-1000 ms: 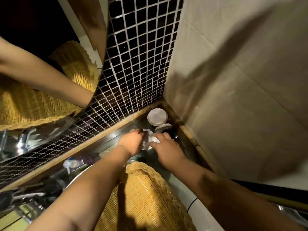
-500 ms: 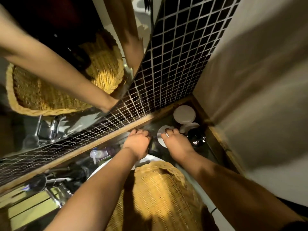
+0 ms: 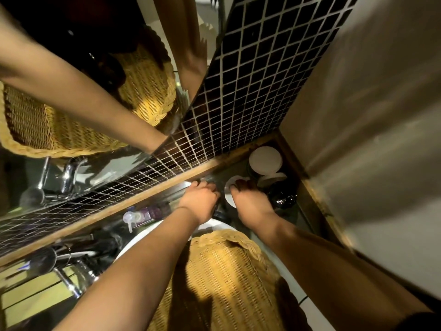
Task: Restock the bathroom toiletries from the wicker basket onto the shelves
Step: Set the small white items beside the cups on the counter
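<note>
The yellow wicker basket (image 3: 222,278) sits on the white basin below my forearms. My right hand (image 3: 250,204) rests on a white-lidded jar (image 3: 229,191) on the narrow shelf (image 3: 241,168) in the corner, fingers curled over its lid. My left hand (image 3: 200,200) is beside it with curled fingers, close to the jar's dark side; whether it grips anything is hidden. Farther into the corner stand a larger white-lidded jar (image 3: 265,161), another white lid (image 3: 270,179) and a dark glossy container (image 3: 281,195).
A pump bottle (image 3: 139,217) and a chrome tap (image 3: 69,268) stand along the ledge at left. Black mosaic tiles (image 3: 250,91) and a grey wall (image 3: 370,139) close the corner. A mirror (image 3: 83,91) at upper left reflects my arm and the basket.
The view has swung up and back, showing more mirror. My hands stay on the white-lidded jar in the corner, shifted slightly left on the shelf.
</note>
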Available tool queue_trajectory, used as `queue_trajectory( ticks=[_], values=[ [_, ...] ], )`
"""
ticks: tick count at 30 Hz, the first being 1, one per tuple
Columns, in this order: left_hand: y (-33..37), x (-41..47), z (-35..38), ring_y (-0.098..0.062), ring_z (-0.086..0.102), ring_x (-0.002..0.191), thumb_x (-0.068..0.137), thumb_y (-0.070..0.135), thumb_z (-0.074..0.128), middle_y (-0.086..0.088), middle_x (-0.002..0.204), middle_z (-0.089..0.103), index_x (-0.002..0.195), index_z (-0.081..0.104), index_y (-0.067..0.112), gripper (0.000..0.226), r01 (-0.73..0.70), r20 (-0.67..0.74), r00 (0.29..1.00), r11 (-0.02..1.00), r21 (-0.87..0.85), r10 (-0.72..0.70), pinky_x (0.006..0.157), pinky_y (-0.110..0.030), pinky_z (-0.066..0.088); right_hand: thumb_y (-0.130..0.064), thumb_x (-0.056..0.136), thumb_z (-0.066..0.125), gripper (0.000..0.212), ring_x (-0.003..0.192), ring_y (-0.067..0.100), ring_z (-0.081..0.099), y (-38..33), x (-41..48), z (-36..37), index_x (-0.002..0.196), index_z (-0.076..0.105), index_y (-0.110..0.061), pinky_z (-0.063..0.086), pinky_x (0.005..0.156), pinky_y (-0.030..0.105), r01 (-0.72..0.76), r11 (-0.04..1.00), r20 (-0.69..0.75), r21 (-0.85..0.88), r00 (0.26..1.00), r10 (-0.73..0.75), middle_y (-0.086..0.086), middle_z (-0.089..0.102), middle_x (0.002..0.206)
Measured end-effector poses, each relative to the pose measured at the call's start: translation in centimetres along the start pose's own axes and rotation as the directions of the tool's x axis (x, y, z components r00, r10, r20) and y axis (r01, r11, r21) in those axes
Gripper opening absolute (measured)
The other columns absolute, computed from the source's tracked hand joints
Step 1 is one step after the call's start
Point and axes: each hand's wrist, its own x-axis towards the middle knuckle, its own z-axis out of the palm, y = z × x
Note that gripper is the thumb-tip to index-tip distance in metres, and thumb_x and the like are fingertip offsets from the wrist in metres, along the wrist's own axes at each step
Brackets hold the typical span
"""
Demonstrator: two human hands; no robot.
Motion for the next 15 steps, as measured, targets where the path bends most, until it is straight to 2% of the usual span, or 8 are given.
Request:
queue_trajectory(
  ticks=[5,9,12,15],
  values=[
    [-0.2,0.3,0.2,-0.024,0.046,0.123,0.091,0.038,0.055,0.000,0.134,0.054,0.128,0.059,0.027,0.039,-0.001,0.001,1.000,1.000,-0.006,0.001,0.101,-0.039,0.035,-0.005,0.087,0.056,0.057,0.113,0.034,0.056,0.1,-0.1,0.2,0.140,0.041,-0.018,0.052,0.077,0.039,0.006,1.000,-0.003,-0.016,1.000,-0.006,0.012,0.051,0.131],
    [-0.1,0.1,0.2,-0.026,0.044,0.123,0.094,0.038,0.050,-0.002,0.134,0.053,0.128,0.059,0.025,0.038,0.025,0.027,0.999,0.999,-0.033,-0.024,0.104,-0.042,0.034,-0.014,0.088,0.057,0.051,0.112,0.033,0.055,0.5,-0.1,0.0,0.137,0.045,-0.022,0.050,0.077,0.038,0.026,1.000,-0.006,0.001,1.000,-0.026,0.010,0.055,0.127],
    [-0.2,-0.2,0.0,-0.026,0.045,0.122,0.095,0.038,0.047,-0.001,0.132,0.054,0.127,0.059,0.026,0.037,0.039,0.018,0.999,0.997,-0.068,-0.038,0.104,-0.042,0.034,-0.030,0.094,0.053,0.048,0.114,0.031,0.054,1.0,-0.2,0.2,0.140,0.042,-0.022,0.044,0.088,0.038,0.040,0.999,-0.030,0.002,0.999,-0.040,0.009,0.052,0.135],
    [-0.1,-1.2,-0.3,-0.027,0.049,0.116,0.096,0.041,0.041,-0.002,0.127,0.055,0.126,0.057,0.024,0.038,0.051,0.032,0.998,0.995,-0.090,-0.048,0.103,-0.043,0.037,-0.041,0.098,0.043,0.057,0.127,0.030,0.046,1.4,-0.6,0.2,0.148,0.034,-0.015,0.033,0.106,0.039,0.049,0.999,-0.020,0.006,0.999,-0.049,0.012,0.043,0.147]
  ],
)
